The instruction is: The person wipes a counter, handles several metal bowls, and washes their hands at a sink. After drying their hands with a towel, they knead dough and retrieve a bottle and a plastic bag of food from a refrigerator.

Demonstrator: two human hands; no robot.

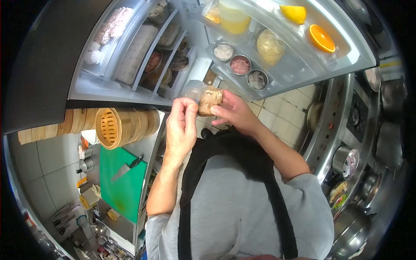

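Observation:
In front of the opened fridge, both hands hold a clear plastic bag with brown food in it point(209, 103); I cannot make out what food it is. My left hand point(182, 121) pinches the bag's left side, where loose clear plastic sticks up. Curled about its right side is my right hand point(237, 112), thumb in front and fingers behind. The bag hangs in the gap between the fridge's drawers point(145, 47) and its opened door point(299, 82). Three small metal cups, one with pink minced food point(240, 65), sit on the door shelf just above my right hand.
A halved orange point(322, 38) and a yellow fruit piece point(293, 14) sit higher in the door. Bamboo steamers point(113, 128) stand at left, beside a green cutting board point(122, 190) bearing a knife point(125, 168). A stove point(356, 115) with pots lines the right.

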